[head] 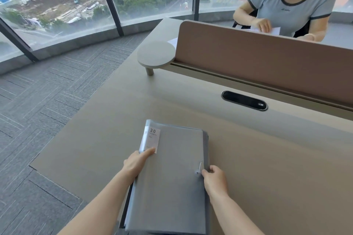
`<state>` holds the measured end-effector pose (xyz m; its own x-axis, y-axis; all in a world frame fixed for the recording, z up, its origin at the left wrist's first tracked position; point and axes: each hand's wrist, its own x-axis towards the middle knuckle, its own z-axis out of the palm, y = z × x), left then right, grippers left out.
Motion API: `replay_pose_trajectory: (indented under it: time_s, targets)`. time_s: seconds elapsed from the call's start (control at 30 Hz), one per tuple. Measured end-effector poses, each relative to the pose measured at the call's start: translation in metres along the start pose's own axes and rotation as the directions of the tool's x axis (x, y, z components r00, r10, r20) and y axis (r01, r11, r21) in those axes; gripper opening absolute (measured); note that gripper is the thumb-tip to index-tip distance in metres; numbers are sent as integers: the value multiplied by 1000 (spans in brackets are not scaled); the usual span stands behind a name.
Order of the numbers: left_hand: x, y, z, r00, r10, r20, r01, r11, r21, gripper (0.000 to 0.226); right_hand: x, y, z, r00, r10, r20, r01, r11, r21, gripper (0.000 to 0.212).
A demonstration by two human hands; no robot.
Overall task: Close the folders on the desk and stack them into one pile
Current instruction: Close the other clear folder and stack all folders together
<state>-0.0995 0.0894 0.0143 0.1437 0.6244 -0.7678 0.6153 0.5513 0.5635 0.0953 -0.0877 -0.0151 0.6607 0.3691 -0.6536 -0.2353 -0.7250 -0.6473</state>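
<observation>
A pile of closed grey folders (168, 181) lies on the beige surface (267, 168), its long edges running away from the person. The left hand (136, 163) rests flat along the pile's left edge, its fingers (150, 152) straight and pressed together, the tips touching a white label (152, 139) printed "20" at the top folder's far left corner. The right hand (214, 176) holds the pile's right edge, fingers curled over it and thumb on the cover. Just beside that thumb sits a small round button (197, 172) with a thin white string (200, 166) looped from it. Darker folder edges show beneath the top cover at the right side and at the near left, so the covers are not perfectly aligned. Well beyond the fingers, a black oval cable slot (244, 100) is set in the surface, and behind it stands a brown divider panel (267, 59) with a small round shelf (155, 54) at its left end. Past the panel, a second person (292, 2) in a grey T-shirt handles white paper (275, 30). To the left of the surface are grey carpet (47, 101) and tall windows (57, 2) overlooking a city.
</observation>
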Motion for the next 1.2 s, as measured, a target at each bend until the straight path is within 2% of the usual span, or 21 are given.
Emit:
replay_pose_trajectory:
  time_s: [0.1, 0.2, 0.3, 0.4, 0.57, 0.77, 0.93, 1.2]
  targets:
    - [-13, 25, -8, 996, 79, 48, -77, 996, -49, 45, 1, -18, 6, 1000, -30, 8, 29, 995, 93, 12]
    - [-10, 49, -27, 990, 134, 35, -131, 990, -57, 42, 6, -45, 19, 997, -75, 21, 71, 986, 154, 15]
    - [3, 68, -50, 981, 194, 16, -192, 978, -82, 44, 14, -71, 39, 996, -90, 30, 83, 981, 176, 14]
    - [24, 83, -75, 981, 193, 15, -191, 978, -80, 50, 21, -94, 67, 996, -92, 5, 89, 980, 179, 11]
    - [75, 102, -126, 980, 197, 0, -197, 979, -62, 82, 34, -128, 120, 997, -63, -36, 68, 980, 189, 10]
    - [121, 125, -166, 980, 197, 12, -196, 980, -39, 53, 44, -156, 175, 997, -17, -73, 31, 982, 189, 12]
    - [162, 134, -191, 986, 162, 23, -162, 987, -13, 59, 51, -170, 207, 998, 23, -63, -8, 975, 224, 8]
    - [193, 142, -203, 987, 155, 44, -157, 987, 36, 66, 58, -181, 231, 993, 28, -113, -8, 985, 175, 11]
